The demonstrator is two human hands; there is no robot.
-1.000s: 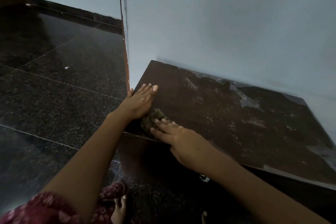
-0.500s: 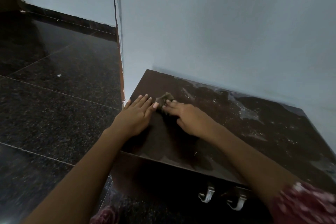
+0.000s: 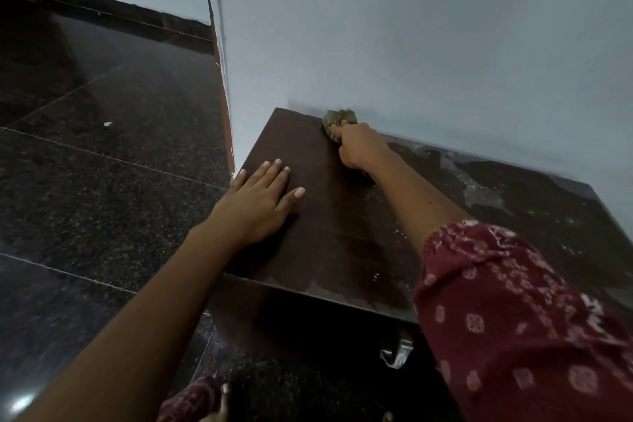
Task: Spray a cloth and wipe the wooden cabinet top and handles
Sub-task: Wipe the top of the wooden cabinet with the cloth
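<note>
A low dark wooden cabinet top (image 3: 342, 223) stands against a pale wall. Its right part is dusty with pale smears. My right hand (image 3: 359, 147) is shut on a crumpled olive-brown cloth (image 3: 339, 122), pressed on the top's far left part where it meets the wall. My left hand (image 3: 260, 202) lies flat with fingers apart on the near left part of the top and holds nothing. A metal handle (image 3: 397, 353) shows on the cabinet front below the top's near edge, partly hidden by my right sleeve.
Dark speckled floor tiles (image 3: 102, 181) spread to the left of the cabinet. The pale wall (image 3: 411, 44) forms a corner edge just left of the cabinet. My toes and a red patterned garment show at the bottom.
My right hand has pushed the cloth from the near left edge of the top away to the wall. My left hand has stayed flat on the left part.
</note>
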